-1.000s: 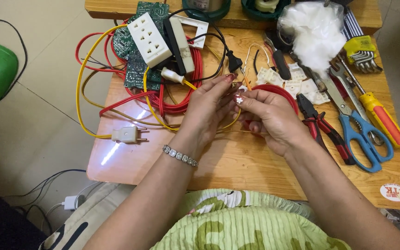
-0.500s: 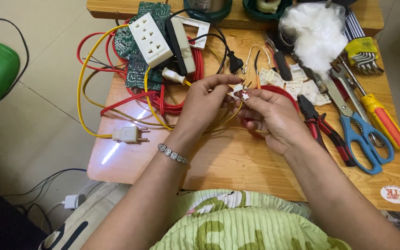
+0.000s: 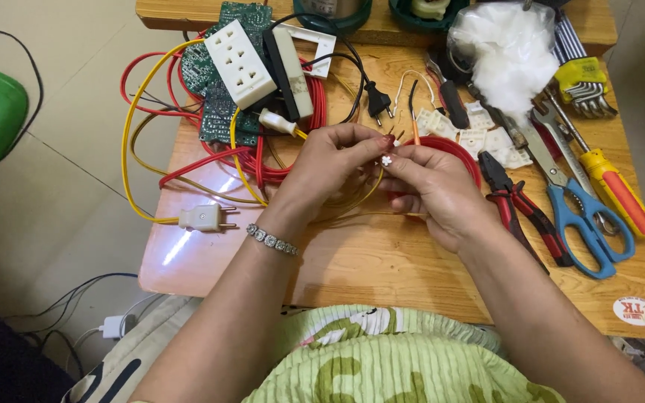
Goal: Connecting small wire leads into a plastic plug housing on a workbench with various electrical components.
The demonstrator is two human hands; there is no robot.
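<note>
Over the middle of a small wooden table [image 3: 382, 261], my left hand [image 3: 330, 168] and my right hand [image 3: 431, 183] meet fingertip to fingertip. Between them they pinch thin wire ends [image 3: 397, 138] that stick up above the fingers; an orange strand [image 3: 415, 133] rises beside them. Yellow wire [image 3: 363, 195] loops down from under my left hand. A red wire loop [image 3: 457, 149] lies behind my right hand. A bracelet [image 3: 274, 240] circles my left wrist.
A white socket block [image 3: 240, 63], green circuit board [image 3: 218, 112], red and yellow cable coils [image 3: 151, 112] and a white plug [image 3: 203, 218] lie left. Red-handled pliers [image 3: 520, 209], blue scissors [image 3: 580, 224], a screwdriver [image 3: 614, 186], hex keys [image 3: 580, 82] and white wadding [image 3: 505, 52] lie right.
Both hands stay together at the table's middle, their fingertips shifting slightly on the wire ends. The view has drifted a little.
</note>
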